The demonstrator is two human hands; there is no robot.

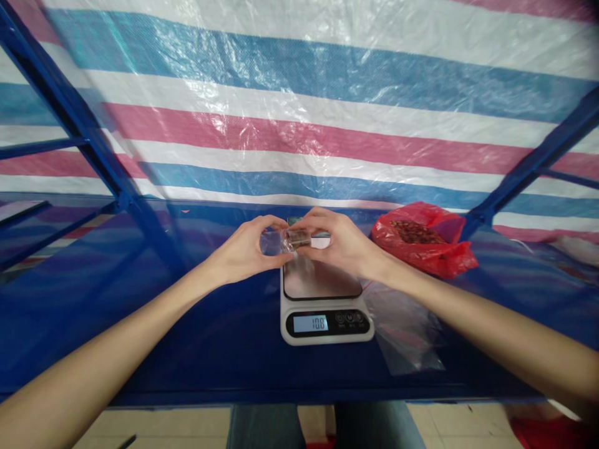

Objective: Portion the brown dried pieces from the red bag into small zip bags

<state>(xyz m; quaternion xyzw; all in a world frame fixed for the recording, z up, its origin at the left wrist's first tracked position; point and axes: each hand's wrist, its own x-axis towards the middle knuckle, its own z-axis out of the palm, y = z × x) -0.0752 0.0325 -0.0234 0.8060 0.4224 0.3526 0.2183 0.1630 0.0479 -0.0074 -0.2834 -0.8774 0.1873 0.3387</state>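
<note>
A small clear plastic bag (299, 237) with brownish contents is held above the back of a white digital kitchen scale (322, 284). At the bag's left side, my left hand (250, 252) is closed in a pinch on the clear plastic. My right hand (339, 243) grips the filled right part between thumb and fingers. Exactly what the brown contents are, I cannot make out. The scale's lit display (311, 323) appears to read 10.8, and its metal plate is partly hidden by my hands.
Right of the scale, a red plastic bag (449, 259) stands open with small reddish-brown pieces (416, 232) inside. Flat clear plastic bags (412, 340) lie beside the scale, under my right forearm. Blue metal frames (100, 165) flank the blue table (224, 362); a striped sheet (299, 134) hangs behind.
</note>
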